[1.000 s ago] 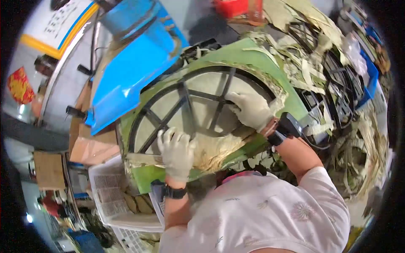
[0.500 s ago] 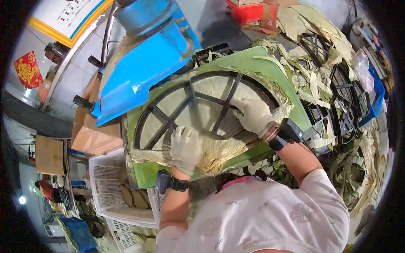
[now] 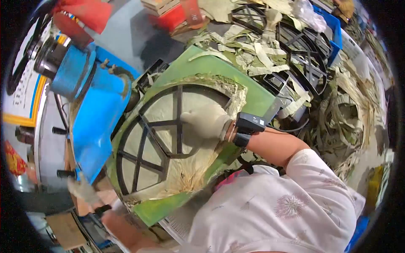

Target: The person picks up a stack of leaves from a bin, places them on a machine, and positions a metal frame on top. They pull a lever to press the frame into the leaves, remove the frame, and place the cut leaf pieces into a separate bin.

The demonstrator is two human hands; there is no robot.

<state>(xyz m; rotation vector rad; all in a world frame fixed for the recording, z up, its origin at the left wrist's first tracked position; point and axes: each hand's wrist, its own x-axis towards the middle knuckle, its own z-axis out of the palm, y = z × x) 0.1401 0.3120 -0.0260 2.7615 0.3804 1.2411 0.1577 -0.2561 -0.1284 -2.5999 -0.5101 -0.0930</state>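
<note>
My right hand (image 3: 206,121), in a pale work glove, is closed at a bar of the black fan-shaped cutting die (image 3: 163,122), thumb against the metal. Under the die lies a pale, wrinkled dried-leaf sheet (image 3: 192,168) on a green cutting board (image 3: 253,90). My left hand (image 3: 83,189), also gloved and smeared by motion, is off the board at the far left. Its fingers are apart, just below a black handle (image 3: 66,173) at the lower end of the blue press arm (image 3: 95,126).
Leaf scraps (image 3: 253,50) and more black dies (image 3: 301,57) lie beyond the board at the right. A blue crate (image 3: 331,31) stands behind them, a red box (image 3: 168,19) at the back. A white basket (image 3: 175,227) sits under the board's near edge.
My left hand has left the die and swung left to the press handle. My right hand stays at the die. The view has turned, with the press now further left.
</note>
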